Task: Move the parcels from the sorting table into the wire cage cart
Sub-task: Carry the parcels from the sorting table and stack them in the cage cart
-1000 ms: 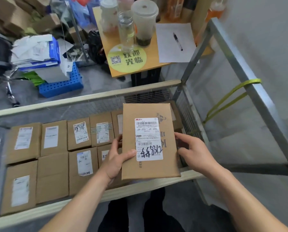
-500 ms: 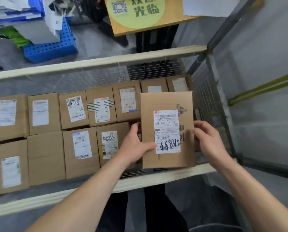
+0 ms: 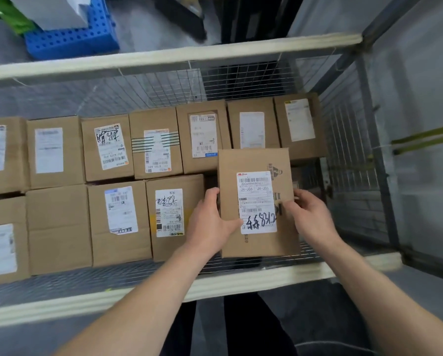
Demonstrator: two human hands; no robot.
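I hold a flat brown cardboard parcel (image 3: 254, 160) with a white shipping label and black handwriting, low inside the wire cage cart (image 3: 241, 80), at its right end. My left hand (image 3: 210, 222) grips its left edge, thumb on the front face. My right hand (image 3: 310, 217) grips the right edge. Several brown labelled parcels (image 3: 107, 147) lie in two rows across the cart floor to the left and behind. The parcel's underside and the spot beneath it are hidden.
The cart's padded front rail (image 3: 241, 281) runs under my forearms and the back rail (image 3: 164, 57) beyond the parcels. Wire mesh and a grey post (image 3: 369, 140) close the right side. A blue perforated crate (image 3: 71, 39) sits on the floor behind.
Both hands have carried the parcel down and forward, from above the front rail into the cart's right end. My view has tilted downward, and the yellow table has left the frame.
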